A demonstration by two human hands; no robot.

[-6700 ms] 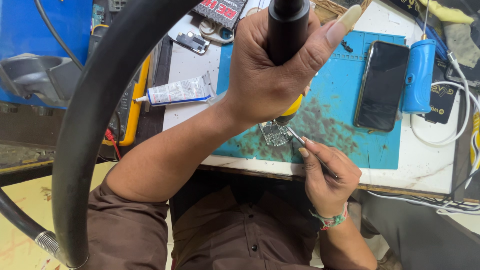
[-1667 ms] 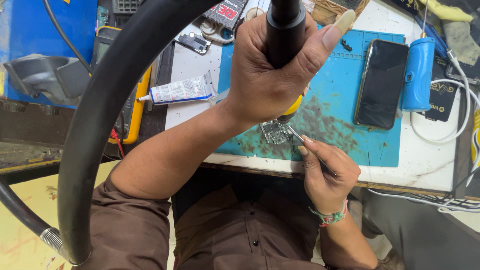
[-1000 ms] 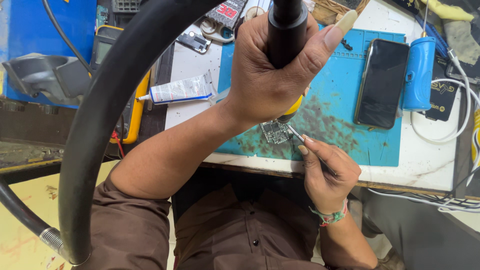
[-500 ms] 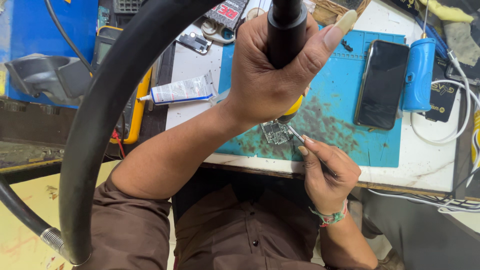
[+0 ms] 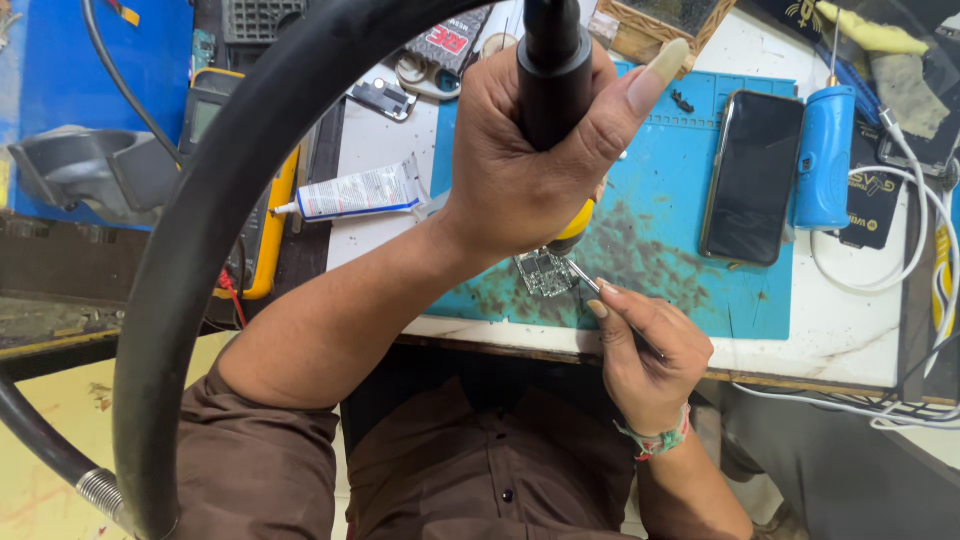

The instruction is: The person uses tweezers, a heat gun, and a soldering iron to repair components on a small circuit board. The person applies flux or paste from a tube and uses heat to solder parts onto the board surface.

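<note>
- Left hand [image 5: 530,170]: fist wrapped round the black handle of a hot-air tool [image 5: 553,75], thumb laid along its right side. The yellow-collared nozzle points down and sits just above the small circuit board [image 5: 546,272].
- Right hand [image 5: 645,350]: fingers pinched on fine tweezers [image 5: 585,280], held low from the near edge of the bench. The tips reach the right edge of the board; whether they grip a component or only steady the board is too small to tell.
- Thick black hose [image 5: 215,230]: sweeps in an arc from lower left up toward the tool handle, passing over the left forearm.
- Yellow multimeter [image 5: 265,200]: far left of the bench, partly hidden behind the hose.
- Tube of adhesive [image 5: 355,192]: lies on the white bench top left of the mat, well apart from the board.
- Blue work mat [image 5: 690,200]: the board rests on its scorched near-left part, close to the bench edge.
- Dark phone [image 5: 752,175]: face up on the right of the mat, apart from the heated spot.
- Blue cylindrical tool [image 5: 825,155]: upright-lying just right of the phone.
- Technique, as judged: keep the nozzle plumb over the board, steady the right wrist on the bench edge, lift with the tweezers only when solder yields, and keep the airflow off the phone and the adhesive tube.
</note>
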